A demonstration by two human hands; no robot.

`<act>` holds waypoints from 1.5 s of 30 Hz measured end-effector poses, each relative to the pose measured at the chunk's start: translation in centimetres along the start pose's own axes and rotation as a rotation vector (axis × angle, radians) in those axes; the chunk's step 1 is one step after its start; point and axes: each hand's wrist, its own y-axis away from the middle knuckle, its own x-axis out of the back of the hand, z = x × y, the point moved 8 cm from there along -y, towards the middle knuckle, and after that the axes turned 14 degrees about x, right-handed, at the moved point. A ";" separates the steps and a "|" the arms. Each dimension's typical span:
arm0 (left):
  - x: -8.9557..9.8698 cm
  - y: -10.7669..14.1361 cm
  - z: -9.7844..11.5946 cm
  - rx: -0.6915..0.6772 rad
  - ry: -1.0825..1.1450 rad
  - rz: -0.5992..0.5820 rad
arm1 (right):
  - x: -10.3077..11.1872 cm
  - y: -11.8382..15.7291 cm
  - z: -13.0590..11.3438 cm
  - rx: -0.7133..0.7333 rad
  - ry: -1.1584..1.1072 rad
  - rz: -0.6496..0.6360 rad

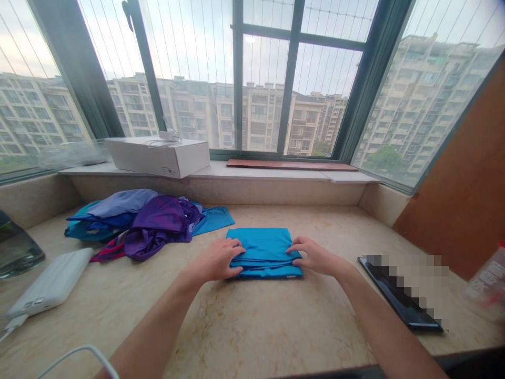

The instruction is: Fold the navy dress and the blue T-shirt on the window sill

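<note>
A folded bright blue cloth [265, 246] lies flat on the beige stone counter [244, 321], straight ahead of me. My left hand [219, 259] grips its left edge, thumb under the layers and fingers on top. On the right edge, my right hand [313, 255] pinches the folded layers the same way. Both forearms reach in from the bottom of the view.
A pile of purple, lilac and blue clothes [145, 221] lies to the left. Further left sit a white power bank [51, 284] with a cable and a dark glass dish [16, 247]. A white box [158, 155] rests on the windowsill. A dark phone [398, 295] lies at right.
</note>
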 end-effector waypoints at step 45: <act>-1.4 14.4 8.4 0.178 0.229 -0.008 | -7.7 4.1 -18.3 0.320 0.009 -0.122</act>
